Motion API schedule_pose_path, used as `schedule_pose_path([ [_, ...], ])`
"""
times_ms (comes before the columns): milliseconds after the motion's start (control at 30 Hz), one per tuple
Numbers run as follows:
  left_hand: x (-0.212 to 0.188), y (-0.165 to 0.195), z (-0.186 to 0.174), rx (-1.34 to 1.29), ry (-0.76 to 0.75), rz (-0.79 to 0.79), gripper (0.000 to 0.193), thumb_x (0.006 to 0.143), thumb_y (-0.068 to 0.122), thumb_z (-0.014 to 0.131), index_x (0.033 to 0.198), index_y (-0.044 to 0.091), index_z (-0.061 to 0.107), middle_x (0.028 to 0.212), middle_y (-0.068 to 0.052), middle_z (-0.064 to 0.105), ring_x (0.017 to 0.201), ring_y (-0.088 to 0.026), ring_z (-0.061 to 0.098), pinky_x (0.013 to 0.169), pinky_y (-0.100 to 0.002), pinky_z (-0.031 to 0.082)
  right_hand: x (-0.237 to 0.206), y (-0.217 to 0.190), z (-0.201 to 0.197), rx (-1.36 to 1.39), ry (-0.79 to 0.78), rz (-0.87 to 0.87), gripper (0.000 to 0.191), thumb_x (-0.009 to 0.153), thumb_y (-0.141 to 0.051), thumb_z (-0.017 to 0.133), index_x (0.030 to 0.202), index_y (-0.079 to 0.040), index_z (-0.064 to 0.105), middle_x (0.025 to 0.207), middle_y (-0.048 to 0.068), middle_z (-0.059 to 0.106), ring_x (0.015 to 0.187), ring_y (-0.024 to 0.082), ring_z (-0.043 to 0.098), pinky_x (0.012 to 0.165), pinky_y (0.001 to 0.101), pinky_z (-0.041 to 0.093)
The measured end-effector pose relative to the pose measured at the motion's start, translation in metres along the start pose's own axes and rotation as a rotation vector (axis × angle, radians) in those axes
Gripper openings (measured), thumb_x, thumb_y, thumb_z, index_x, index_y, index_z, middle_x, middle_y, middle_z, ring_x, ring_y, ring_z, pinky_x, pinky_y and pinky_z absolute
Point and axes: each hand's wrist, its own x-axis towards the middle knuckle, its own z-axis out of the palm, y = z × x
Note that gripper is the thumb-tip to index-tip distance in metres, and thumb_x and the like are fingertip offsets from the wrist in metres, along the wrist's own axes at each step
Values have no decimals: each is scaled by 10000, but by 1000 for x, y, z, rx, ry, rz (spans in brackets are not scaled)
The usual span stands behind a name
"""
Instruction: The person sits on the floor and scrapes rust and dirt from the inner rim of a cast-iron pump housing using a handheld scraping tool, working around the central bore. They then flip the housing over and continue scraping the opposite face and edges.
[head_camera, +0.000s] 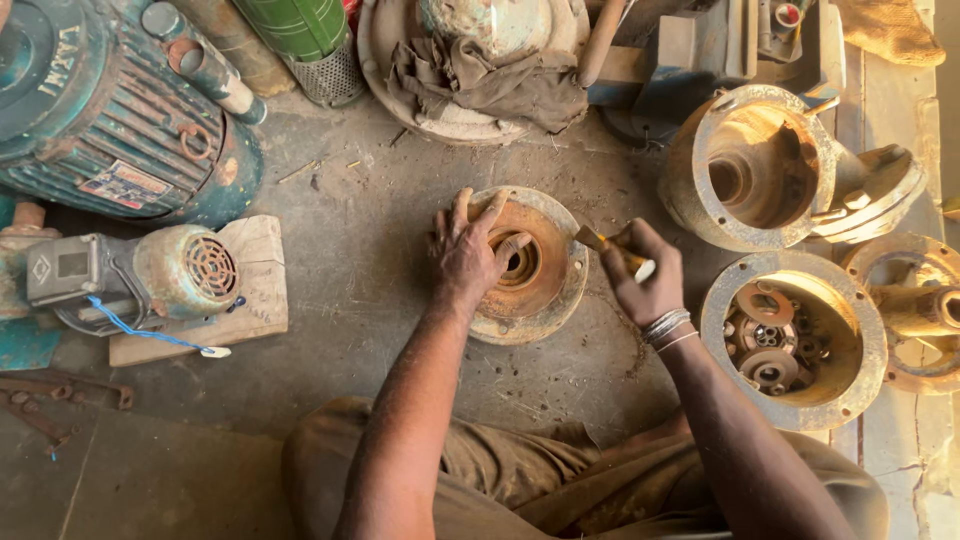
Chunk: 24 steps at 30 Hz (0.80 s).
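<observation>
Head view: your left hand (465, 255) is lying open on one rusty disc (525, 265), while your right hand (640, 275) is gripping a tool (615, 250). A rectangular red-and-white label (125, 185) is showing on the green motor (110, 110); three round housings (795, 340) are sitting to your right.

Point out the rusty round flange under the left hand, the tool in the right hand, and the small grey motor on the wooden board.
rusty round flange (548, 300): head view, lower right rim.
tool (592, 239): head view, yellowish shaft.
small grey motor (185, 270): head view, grilled end cap.

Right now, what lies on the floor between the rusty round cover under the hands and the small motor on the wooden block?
In the head view, only bare dusty floor separates the rusty cover from the small motor on its wooden block.
</observation>
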Motion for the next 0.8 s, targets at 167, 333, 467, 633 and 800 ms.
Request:
schedule_pose_path([
  [167,1,4,-9,2,-33,35,923,690,876,622,1495,435,526,1679,-49,249,1493,-549,159,1136,-815,165,-7,-12,-3,116,53,-98,118,980,-106,702,990,-2,647,869,115,701,781,219,675,731,339,551],
  [333,0,14,-17,42,46,-49,866,619,824,705,1395,449,614,1469,-41,446,1357,-387,403,1099,-678,353,-1,-24,-2,-61,-83,19,80,917,-106,726,917,-28,703,804,92,739,711,165,690,666,331,530],
  [467,-7,22,-13,-2,144,-144,856,665,806,758,1397,390,601,1326,-85,481,1244,-367,445,1030,-626,407,-5,-20,-13,52,1,-47,156,994,-150,736,978,-4,683,827,94,712,756,145,669,700,312,533],
  [633,-16,53,-15,-171,173,-537,850,727,741,716,1477,390,526,1357,-106,466,1279,-373,441,1024,-605,445,-10,-9,-26,362,9,253,163,1014,-185,725,996,-29,681,751,44,640,602,94,563,523,256,451],
  [800,-3,81,-23,-196,113,-632,742,839,574,744,1505,353,501,1511,-166,389,1357,-442,402,1071,-627,433,1,6,-39,604,93,280,184,1019,-206,722,975,-43,648,708,21,632,545,87,581,462,238,454],
])
